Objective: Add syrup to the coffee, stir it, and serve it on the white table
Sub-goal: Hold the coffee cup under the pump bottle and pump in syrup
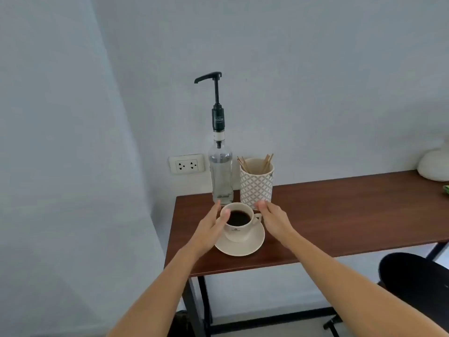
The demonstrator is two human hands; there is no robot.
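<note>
A cream cup of black coffee (239, 218) stands on a cream saucer (245, 246) at the left end of a brown wooden table (340, 215). Behind it a clear syrup bottle (220, 173) with a tall black pump stands against the wall. A patterned holder (256, 188) with several wooden stir sticks is to the bottle's right. My left hand (211, 229) lies against the cup's left side, thumb at the rim. My right hand (273, 218) hovers just right of the cup's handle with its fingers apart, not clearly touching.
A wall socket (186, 164) sits left of the bottle. A white rounded object (435, 164) rests at the table's far right. A black stool (415, 280) stands under the right side. The table has black metal legs (194, 302).
</note>
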